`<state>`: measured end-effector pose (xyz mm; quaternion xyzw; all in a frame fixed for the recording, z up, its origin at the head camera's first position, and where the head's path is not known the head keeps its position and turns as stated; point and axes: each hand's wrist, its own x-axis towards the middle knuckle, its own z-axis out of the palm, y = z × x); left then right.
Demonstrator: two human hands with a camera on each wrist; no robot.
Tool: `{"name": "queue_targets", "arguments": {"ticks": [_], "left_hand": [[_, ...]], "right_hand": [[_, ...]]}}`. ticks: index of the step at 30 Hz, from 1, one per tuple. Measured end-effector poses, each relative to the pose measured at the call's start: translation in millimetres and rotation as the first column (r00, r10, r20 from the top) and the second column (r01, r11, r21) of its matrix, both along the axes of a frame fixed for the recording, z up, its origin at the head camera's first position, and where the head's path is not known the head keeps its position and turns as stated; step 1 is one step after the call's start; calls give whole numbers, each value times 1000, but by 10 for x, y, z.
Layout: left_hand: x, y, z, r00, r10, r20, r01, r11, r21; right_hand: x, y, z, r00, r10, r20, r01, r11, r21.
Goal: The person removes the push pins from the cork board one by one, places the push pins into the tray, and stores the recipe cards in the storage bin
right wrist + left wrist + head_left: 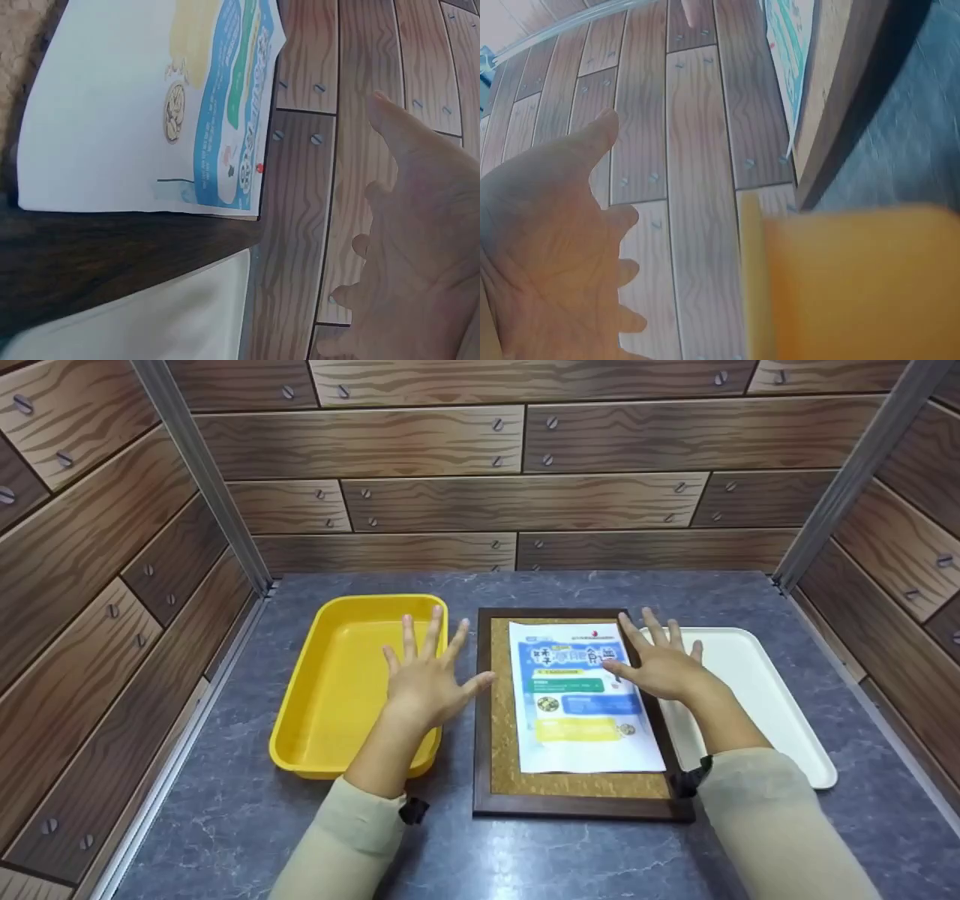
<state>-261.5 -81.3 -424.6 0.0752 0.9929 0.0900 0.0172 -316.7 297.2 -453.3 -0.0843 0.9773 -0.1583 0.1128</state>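
My left hand (426, 684) is spread with straight fingers over the right side of a yellow tub (330, 690), holding nothing. My right hand (664, 666) has its fingers spread too, over the right edge of a dark-framed cork board (585, 808) and a white tray (757, 697). On the cork lies a printed paper sheet (592, 757) with blue, green and yellow blocks; the right thumb overlaps it in the head view. In the left wrist view the bare palm (547, 232) faces the camera beside the tub (855, 277). The right palm (427, 247) shows bare in its own wrist view.
The tub, board and tray stand side by side on a grey marbled table (517, 855). Wood-plank patterned walls (420, 442) enclose the back and both sides, with metal posts (202, 472) at the corners.
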Motion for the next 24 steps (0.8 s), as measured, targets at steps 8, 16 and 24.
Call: {"name": "queue_targets", "arguments": {"ticks": [8,16,24], "left_hand": [[-4,324,-103,996,-86,-29,88,995,43],[4,543,-302,990,-137,15,134,985,111],[22,612,-431,981,-175,86,150,959,240]], "right_hand": [[-135,52,-159,1000,25,-17,-26,996,-87],[-328,1,-336,999,37,-38,-44,975,-216],[-585,-3,-453,999,36,-18,-39,948,-316]]}}
